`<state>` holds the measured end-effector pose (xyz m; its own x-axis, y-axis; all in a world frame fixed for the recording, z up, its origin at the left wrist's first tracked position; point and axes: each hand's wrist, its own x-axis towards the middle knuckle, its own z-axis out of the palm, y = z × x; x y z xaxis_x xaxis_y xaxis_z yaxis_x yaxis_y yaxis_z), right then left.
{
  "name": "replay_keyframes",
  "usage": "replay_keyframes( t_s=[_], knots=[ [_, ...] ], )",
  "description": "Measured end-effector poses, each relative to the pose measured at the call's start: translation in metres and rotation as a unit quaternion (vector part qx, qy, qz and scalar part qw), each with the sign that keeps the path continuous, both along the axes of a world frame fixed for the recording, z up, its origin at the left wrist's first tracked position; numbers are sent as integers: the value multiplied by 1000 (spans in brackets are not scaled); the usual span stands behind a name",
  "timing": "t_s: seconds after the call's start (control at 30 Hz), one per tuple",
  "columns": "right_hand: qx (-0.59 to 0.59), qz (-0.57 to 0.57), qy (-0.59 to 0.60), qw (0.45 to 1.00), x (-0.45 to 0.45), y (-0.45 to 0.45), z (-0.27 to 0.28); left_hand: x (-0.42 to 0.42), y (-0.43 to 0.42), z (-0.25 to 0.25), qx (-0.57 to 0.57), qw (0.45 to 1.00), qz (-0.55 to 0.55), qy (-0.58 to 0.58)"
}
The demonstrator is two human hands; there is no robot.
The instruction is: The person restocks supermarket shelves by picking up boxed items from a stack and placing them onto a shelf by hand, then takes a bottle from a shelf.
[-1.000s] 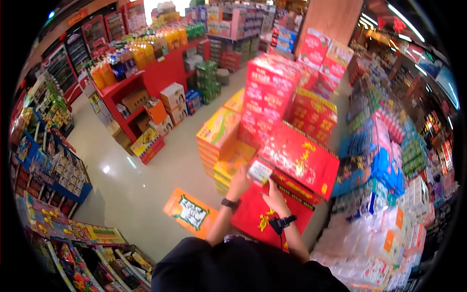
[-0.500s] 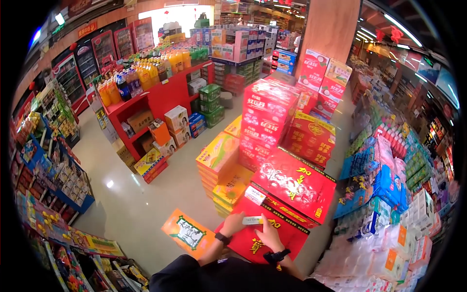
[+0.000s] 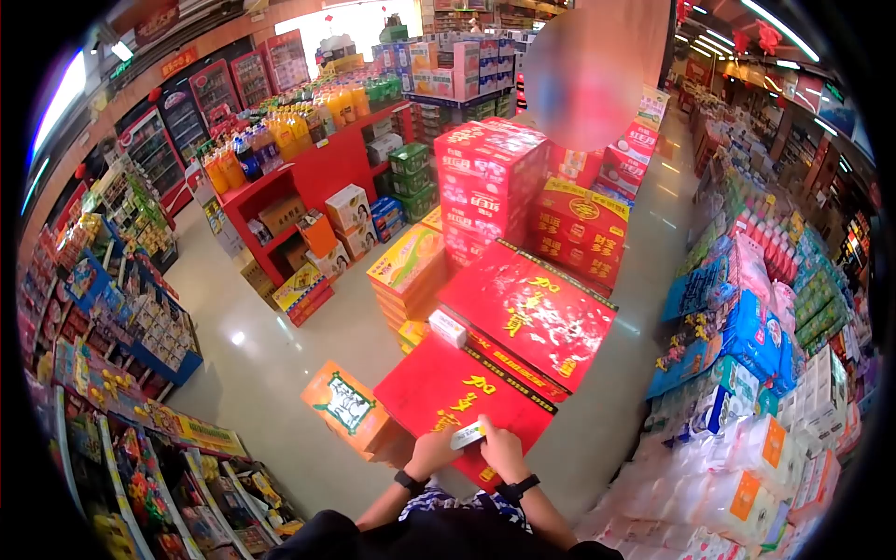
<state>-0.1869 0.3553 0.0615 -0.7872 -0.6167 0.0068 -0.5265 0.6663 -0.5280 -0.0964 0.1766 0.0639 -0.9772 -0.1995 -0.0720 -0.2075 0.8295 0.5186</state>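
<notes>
A small white box or packet with dark print (image 3: 468, 436) is held in front of me, over a red carton with yellow characters (image 3: 439, 378). My left hand (image 3: 433, 455) is closed on its left end. At its right end, the fingers of my right hand (image 3: 504, 451) pinch it. Both wrists wear dark bands. Another small white box (image 3: 449, 329) lies on the red cartons, at the seam between the nearer one and a second red carton (image 3: 537, 308) behind it.
An orange carton (image 3: 343, 409) stands on the floor at left, with stacked yellow cartons (image 3: 407, 266) beyond. Tall red carton stacks (image 3: 485, 191) rise ahead. Wrapped paper packs (image 3: 728, 490) crowd the right side; snack racks (image 3: 159, 317) line the left. A blurred patch covers the upper middle.
My hands and the small white box are now lower in view, nearer my body. The view has shifted, showing more of the near red carton.
</notes>
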Motion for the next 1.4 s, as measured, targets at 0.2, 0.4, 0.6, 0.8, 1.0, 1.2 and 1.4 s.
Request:
replay_keyframes(
  t_s=[0.2,0.4,0.6,0.8,1.0,1.2,1.4],
  knots=[
    [-8,66,-16,998,34,57,8,49,74,6,-36,998,51,-15],
    [14,113,-7,993,71,87,8,101,123,5,5,994,112,-15],
    [51,146,33,987,101,107,3,132,125,8,-11,998,69,11],
    [224,392,-294,842,134,76,-67,246,162,-1,-79,981,147,-96],
    [277,687,-104,664,346,36,-32,483,225,-13,67,906,359,-214],
    [227,872,-1,434,586,35,-46,713,367,-38,167,754,632,-64],
    [228,951,46,203,740,97,-11,755,523,-13,217,530,819,21]
  ],
)
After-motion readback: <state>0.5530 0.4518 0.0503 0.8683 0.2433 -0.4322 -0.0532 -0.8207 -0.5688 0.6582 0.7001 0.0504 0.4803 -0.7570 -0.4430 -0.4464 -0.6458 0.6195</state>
